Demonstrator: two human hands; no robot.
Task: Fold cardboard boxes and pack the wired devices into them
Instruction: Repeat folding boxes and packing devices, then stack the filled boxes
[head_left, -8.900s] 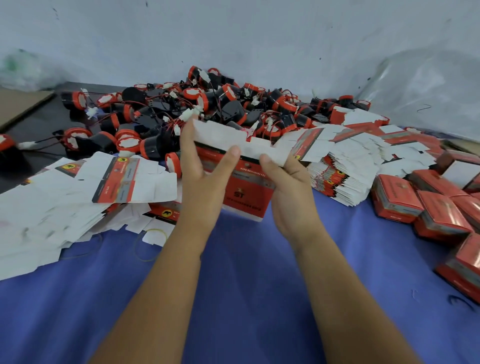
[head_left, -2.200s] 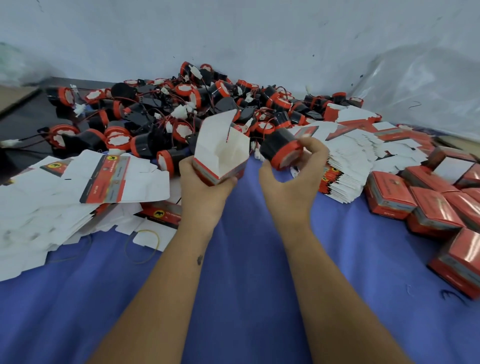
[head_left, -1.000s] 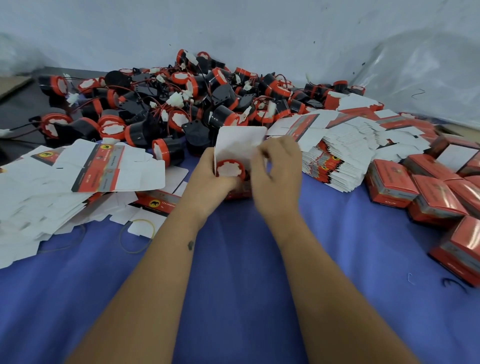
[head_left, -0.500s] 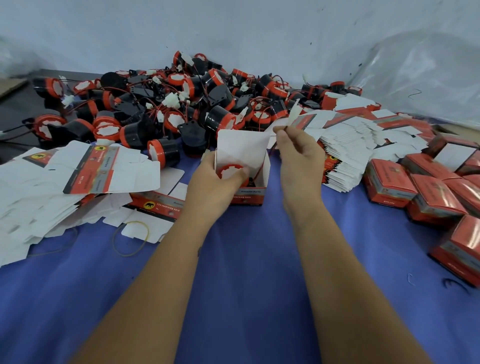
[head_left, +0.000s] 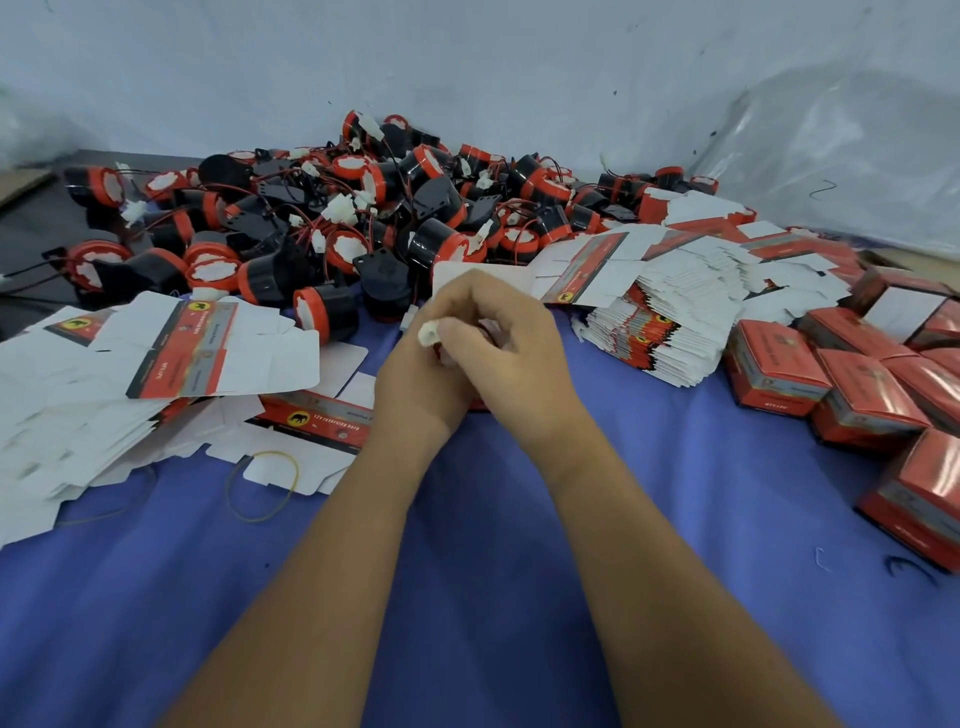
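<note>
**Hands meet over a half-hidden box**

Where the two forearms cross the blue cloth (head_left: 519, 597), both hands come together at the middle of the table. The right hand (head_left: 511, 358) lies curled over the box (head_left: 457, 273), of which only a white flap shows above the knuckles, and its fingertips pinch a small white connector (head_left: 429, 332). The left hand (head_left: 415, 384) sits just beneath and beside it, mostly covered; whether it grips the box cannot be told. A yellow rubber band (head_left: 265, 486) lies near left on the cloth, partly on flat cardboard blanks (head_left: 171, 353). To the right, folded red boxes (head_left: 779, 369) stand in a cluster, with a stack of flattened blanks (head_left: 670, 322) between them and the hands. Beyond, a heap of black-and-red wired devices (head_left: 332, 223) spreads against the pale wall (head_left: 467, 62).
</note>
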